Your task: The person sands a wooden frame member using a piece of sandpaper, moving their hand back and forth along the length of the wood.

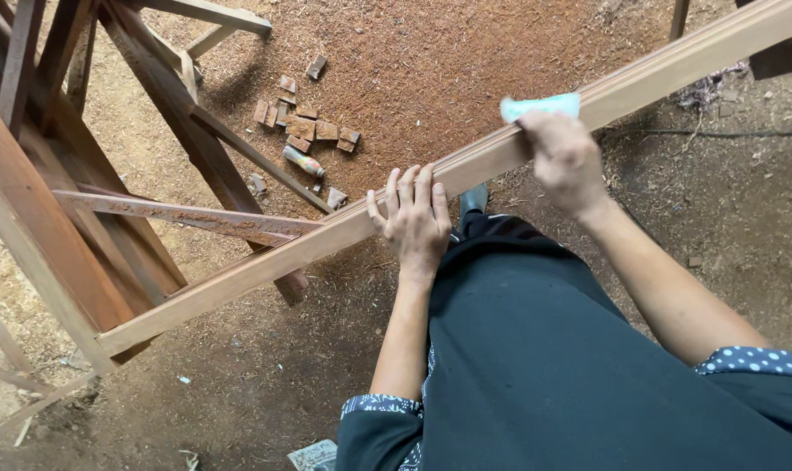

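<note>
Moulding (265, 262), a long grooved wooden strip, runs on a slant from the lower left of the frame to the upper right corner, its low end resting on a wooden frame (56, 253). The left hand (416, 220) lies flat on it at the centre, palm down, fingers spread and unclenched, pressing rather than gripping. The right hand (566, 161), higher and to the right, is clenched on a pale green pad (542, 106) held against the strip's top edge, wrist bent, forearm reaching up from the lower right. Wood offcuts (304, 122) and a small tube (303, 161) lie on the sawdust floor (431, 70) in the upper middle, well apart from the hands. Timber legs (178, 113) crowd the upper left.
</note>
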